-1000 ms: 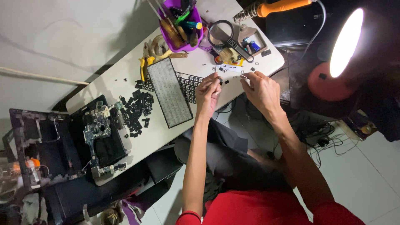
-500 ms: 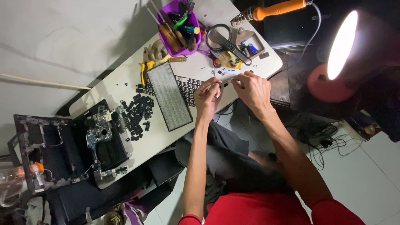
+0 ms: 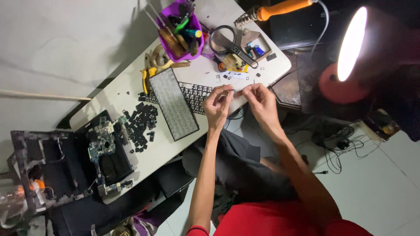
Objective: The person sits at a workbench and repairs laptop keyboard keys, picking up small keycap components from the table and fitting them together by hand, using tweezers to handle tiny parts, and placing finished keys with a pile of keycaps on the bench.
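At the far left, an opened laptop chassis (image 3: 48,170) is lying beside an exposed circuit board (image 3: 105,153), with a scatter of loose black keycaps (image 3: 142,124) spreading across the white table (image 3: 118,94). A grey rectangular keyboard backing panel (image 3: 174,104) is resting at a slant next to the stripped keyboard frame (image 3: 194,94). Above it, a purple tool cup (image 3: 179,30) is holding pens and drivers, and a black magnifying glass (image 3: 225,41) is lying by a small white paper slip (image 3: 238,75), oblong and pale, its markings too small to make out.

At the table's near edge, the person's left hand (image 3: 217,107) is pinching its fingertips narrowly together, and the right hand (image 3: 261,101) is doing the same just beside it; both are closing on a tiny part (image 3: 238,91) held between them over the table's edge, too small to identify.

To the right, an orange-handled soldering iron (image 3: 280,8) is sitting at the table's top corner, and a red lamp (image 3: 350,48) is glaring brightly.
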